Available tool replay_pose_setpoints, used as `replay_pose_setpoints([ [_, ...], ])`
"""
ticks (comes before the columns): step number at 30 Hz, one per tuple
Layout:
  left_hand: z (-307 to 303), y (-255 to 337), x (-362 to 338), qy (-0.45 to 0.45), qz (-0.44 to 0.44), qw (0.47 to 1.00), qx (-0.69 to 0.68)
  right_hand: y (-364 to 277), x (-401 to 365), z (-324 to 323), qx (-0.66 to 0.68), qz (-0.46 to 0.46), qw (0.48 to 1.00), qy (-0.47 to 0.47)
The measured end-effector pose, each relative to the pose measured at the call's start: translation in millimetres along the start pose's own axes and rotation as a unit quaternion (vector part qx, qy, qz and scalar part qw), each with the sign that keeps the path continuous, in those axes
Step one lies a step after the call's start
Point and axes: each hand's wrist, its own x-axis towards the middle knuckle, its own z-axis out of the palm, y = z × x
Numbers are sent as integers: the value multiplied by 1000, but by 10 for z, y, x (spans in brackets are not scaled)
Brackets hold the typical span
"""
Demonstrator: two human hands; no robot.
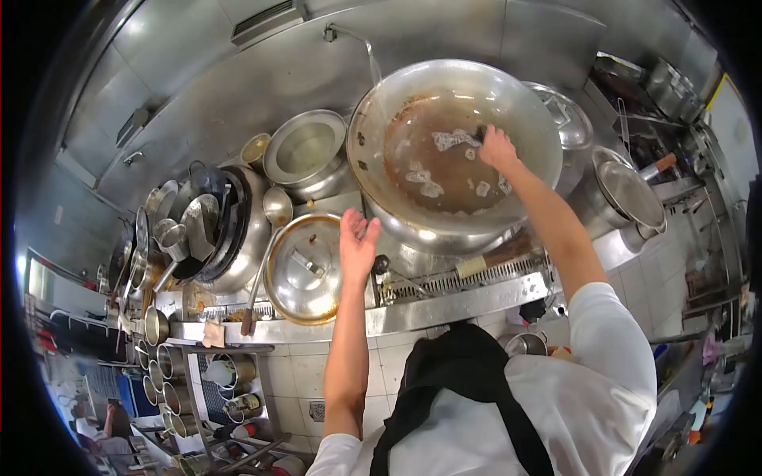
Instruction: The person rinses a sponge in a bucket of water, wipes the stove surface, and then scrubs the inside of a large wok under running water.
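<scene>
A very large metal wok (397,210) holds brownish water with patches of foam. Over it, my right hand (498,149) is closed round a small dark scrubber (481,133) at the water's surface. My left hand (359,242) is raised between the wok and a round metal lid (298,285), its fingers apart and nothing in them. A faucet (349,33) at the back wall reaches over the wok's left rim, with a thin stream running down.
A ladle (277,208) and a pot of liquid (274,170) stand left of the wok. Stacked woks and pans (230,238) fill the far left. At the right are a domed lid (567,119) and a pot with a strainer (631,190). The steel counter edge (444,305) runs in front.
</scene>
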Motion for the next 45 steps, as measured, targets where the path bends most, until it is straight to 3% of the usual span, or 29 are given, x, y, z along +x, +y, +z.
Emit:
replay_pose_setpoints([
  [1, 120, 16, 132, 59, -12, 998, -7, 109, 36, 88, -68, -1, 998, -13],
  [2, 202, 40, 235, 26, -60, 998, -22, 178, 116, 306, -82, -1, 995, -57],
  [3, 300, -45, 362, 29, -55, 998, 19, 185, 163, 526, -95, -2, 990, -105],
  [5, 483, -187, 627, 54, -58, 997, 24, -127, 188, 795, -22, -37, 988, -145],
  [7, 635, -96, 775, 70, -78, 994, 29, -456, 534, 1038, 83, -206, 947, -231],
  [9, 754, -153, 950, 87, -100, 991, 32, -890, 661, 737, 349, -270, 878, -188],
  [11, 820, -460, 1080, 164, -40, 983, 69, -1269, 1164, 645, 411, -245, 878, 16],
  [14, 874, -269, 1038, 198, -47, 972, 116, -1590, 2135, 618, 409, -169, 897, 21],
  [16, 897, -359, 1045, 213, -49, 967, 133, -1754, 2445, 858, 382, -101, 901, 177],
  [18, 879, -398, 1062, 222, -36, 963, 148, -2106, 1855, 852, 419, -138, 897, 1],
  [20, 899, -215, 1053, 216, -44, 966, 138, -2355, 1047, 945, 357, -315, 879, 24],
  [21, 907, -158, 1062, 213, -52, 967, 128, -2355, 863, 869, 455, -404, 789, 88],
  [23, 925, -200, 1066, 219, -47, 966, 132, -2237, 1269, 1038, 291, -401, 867, 42],
  [25, 894, -162, 1068, 199, -36, 974, 99, -2217, 1914, 1013, 261, -416, 870, 41],
  [27, 884, -80, 1059, 193, -61, 975, 91, -2234, 2068, 870, 359, -213, 906, 64],
  [28, 868, -119, 1041, 195, -68, 972, 116, -2266, 1766, 931, 377, -215, 901, 1],
  [29, 880, -144, 1084, 198, -65, 969, 136, -2293, 1368, 919, 392, -221, 891, -51],
  [30, 897, -163, 1114, 198, -57, 970, 131, -2292, 981, 1022, 395, -296, 869, -39],
  [31, 895, -191, 1093, 213, -49, 964, 151, -2286, 723, 1137, 417, -399, 814, 66],
  [33, 921, -220, 1093, 232, -49, 958, 164, -2236, 902, 1182, 364, -438, 821, 53],
  [35, 873, -219, 1071, 199, -24, 976, 79, -2332, 1526, 1072, 376, -287, 881, -5],
  [37, 890, -252, 1038, 196, -37, 976, 81, -2353, 1995, 811, 404, -160, 898, 70],
  [38, 853, -237, 1071, 193, -33, 977, 88, -2402, 1882, 843, 406, -162, 896, 70],
  [40, 852, -130, 1047, 198, -55, 973, 104, -2445, 1314, 1007, 383, -224, 896, 10],
  [42, 863, -252, 1061, 214, -50, 965, 140, -2430, 593, 1076, 473, -399, 778, 111],
  [44, 906, -395, 1004, 239, 24, 945, 221, -2307, 779, 976, 254, -402, 880, -9],
  [45, 848, -253, 1014, 198, -10, 960, 197, -2311, 1190, 1250, 170, -457, 871, 61],
])
